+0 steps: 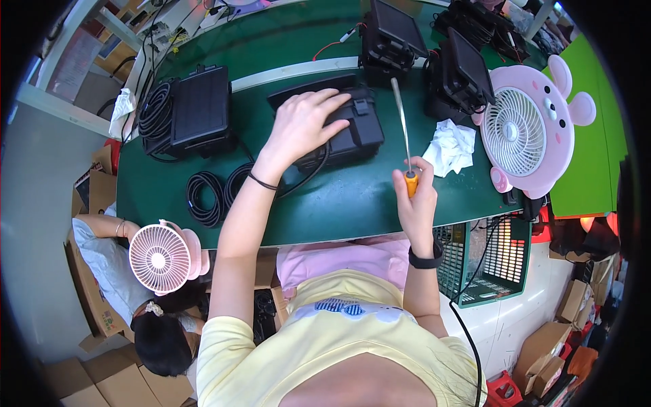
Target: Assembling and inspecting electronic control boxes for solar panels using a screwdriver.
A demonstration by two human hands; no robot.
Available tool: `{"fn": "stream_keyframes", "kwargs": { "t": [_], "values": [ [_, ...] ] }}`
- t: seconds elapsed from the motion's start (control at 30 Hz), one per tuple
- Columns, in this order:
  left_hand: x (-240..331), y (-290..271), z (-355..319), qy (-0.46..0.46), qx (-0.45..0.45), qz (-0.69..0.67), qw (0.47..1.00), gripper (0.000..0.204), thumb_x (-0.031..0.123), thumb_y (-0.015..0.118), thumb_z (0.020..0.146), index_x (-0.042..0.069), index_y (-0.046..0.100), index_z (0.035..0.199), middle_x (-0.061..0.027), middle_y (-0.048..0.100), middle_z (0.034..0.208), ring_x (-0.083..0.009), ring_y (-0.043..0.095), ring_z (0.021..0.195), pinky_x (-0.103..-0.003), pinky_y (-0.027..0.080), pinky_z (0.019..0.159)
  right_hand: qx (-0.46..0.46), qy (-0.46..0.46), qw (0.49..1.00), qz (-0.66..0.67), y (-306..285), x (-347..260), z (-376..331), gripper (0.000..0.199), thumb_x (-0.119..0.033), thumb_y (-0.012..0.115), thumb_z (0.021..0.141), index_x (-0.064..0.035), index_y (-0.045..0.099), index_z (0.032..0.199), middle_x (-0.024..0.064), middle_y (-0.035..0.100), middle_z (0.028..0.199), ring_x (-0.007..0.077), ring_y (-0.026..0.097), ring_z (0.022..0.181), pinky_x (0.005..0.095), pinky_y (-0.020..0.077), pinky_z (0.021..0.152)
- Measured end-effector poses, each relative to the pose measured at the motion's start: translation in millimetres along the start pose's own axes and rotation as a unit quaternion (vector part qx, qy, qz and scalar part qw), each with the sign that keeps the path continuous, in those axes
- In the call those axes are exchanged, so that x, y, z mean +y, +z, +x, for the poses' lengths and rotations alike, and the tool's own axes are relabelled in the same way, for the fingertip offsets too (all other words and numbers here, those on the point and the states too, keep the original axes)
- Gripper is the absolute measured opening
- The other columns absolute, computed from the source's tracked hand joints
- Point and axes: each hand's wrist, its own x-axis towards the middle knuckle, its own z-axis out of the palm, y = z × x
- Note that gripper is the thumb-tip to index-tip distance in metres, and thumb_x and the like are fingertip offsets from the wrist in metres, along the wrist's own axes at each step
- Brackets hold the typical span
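The green counter [339, 203] carries a black box [356, 139] at its middle. The left hand [303, 122] lies on it, fingers spread. The right hand [417, 202], fingers wrapped round a screwdriver [403, 129], points it far; I'd fear a careless leftward swing scratching box or left hand.

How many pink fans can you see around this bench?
2: a large eared fan at the right end of the green bench, and a smaller round fan near its front-left corner. Others may be hidden.
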Motion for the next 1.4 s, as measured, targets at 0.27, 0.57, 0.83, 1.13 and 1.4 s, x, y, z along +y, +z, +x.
{"fn": "stream_keyframes", "kwargs": {
  "t": [0.27,0.57,0.83,1.13,1.4],
  "values": [
    [-11.9,7.7,-6.8,-0.167,0.148,-0.013,0.975,0.03,0.036,0.062,0.094,0.012,0.075,0.106,-0.0082,0.074,0.106,-0.0275,0.071,0.094,-0.039,0.054,0.086,-0.132,-0.07,0.988,-0.047,-16.6,-23.3,-10.1,0.043,-0.002,0.063,0.09,-0.0081,0.054,0.131,0.0169,0.069,0.104,0.036,0.067,0.085,0.0428,0.0537,0.075],
    [-15.5,11.9,-12.1,-0.251,0.161,0.02,0.954,0.038,0.028,0.047,0.102,0.006,0.076,0.095,-0.0129,0.074,0.092,-0.0298,0.071,0.085,-0.041,0.054,0.08,-0.119,-0.164,0.959,-0.196,5.4,-32.4,-4.9,0.04,-0.005,0.066,0.086,-0.0096,0.061,0.126,0.008,0.07,0.113,0.0251,0.067,0.074,0.0357,0.0565,0.067],
    [-19.8,13.5,-15.4,-0.22,0.176,-0.005,0.959,0.038,0.025,0.043,0.104,0.006,0.076,0.099,-0.0132,0.074,0.093,-0.0302,0.071,0.084,-0.041,0.054,0.079,-0.138,-0.153,0.961,-0.184,11.4,-38.2,-10.1,0.038,-0.008,0.064,0.091,-0.0083,0.061,0.128,0.0129,0.071,0.105,0.0279,0.069,0.067,0.0368,0.0568,0.059],
    [-23.1,13.0,-15.2,-0.203,0.168,-0.009,0.965,0.037,0.022,0.044,0.104,0.006,0.076,0.098,-0.0136,0.074,0.092,-0.03,0.071,0.083,-0.04,0.054,0.078,-0.221,-0.08,0.971,-0.055,10.8,-39.0,-8.8,0.038,-0.007,0.061,0.094,-0.0055,0.058,0.133,0.0183,0.07,0.092,0.0365,0.068,0.071,0.0422,0.0556,0.063],
    [-20.3,16.9,-19.7,-0.241,0.152,0.001,0.959,0.038,0.025,0.042,0.105,0.011,0.077,0.1,-0.009,0.075,0.094,-0.0256,0.07,0.09,-0.038,0.044,0.091,-0.176,-0.11,0.974,-0.095,-0.2,-65.1,-18.3,0.039,-0.007,0.062,0.094,-0.0069,0.06,0.132,0.0167,0.069,0.089,0.0354,0.067,0.069,0.0409,0.0544,0.062]
  ]
}}
